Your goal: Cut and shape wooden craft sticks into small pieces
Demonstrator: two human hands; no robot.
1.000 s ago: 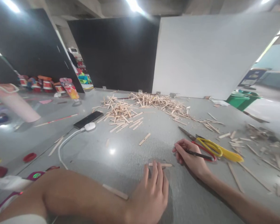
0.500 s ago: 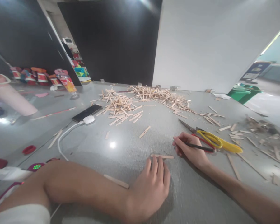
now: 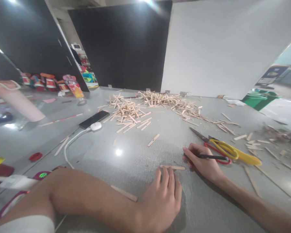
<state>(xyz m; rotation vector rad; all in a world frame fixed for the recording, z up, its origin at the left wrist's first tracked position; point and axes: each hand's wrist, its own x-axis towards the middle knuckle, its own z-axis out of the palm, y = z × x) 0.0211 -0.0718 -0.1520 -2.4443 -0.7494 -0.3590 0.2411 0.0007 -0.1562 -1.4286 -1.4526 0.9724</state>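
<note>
My left hand [image 3: 163, 200] lies flat on the grey table [image 3: 135, 161], fingers together, their tips touching a wooden craft stick [image 3: 172, 167]. My right hand [image 3: 202, 161] rests just right of that stick, closed on a dark pen [image 3: 212, 157] that points to the right. Red-and-yellow scissors [image 3: 220, 149] lie right behind the pen hand. Another stick [image 3: 124, 193] pokes out from under my left forearm.
A big heap of craft sticks [image 3: 145, 106] covers the far middle of the table, with loose sticks and offcuts [image 3: 269, 142] to the right. A phone [image 3: 94, 119] with a white charger and cable [image 3: 95, 126] lies left. A pink cylinder [image 3: 19, 103] and coloured items stand far left.
Both hands keep their places on the stick and the pen; only the camera's view has shifted slightly.
</note>
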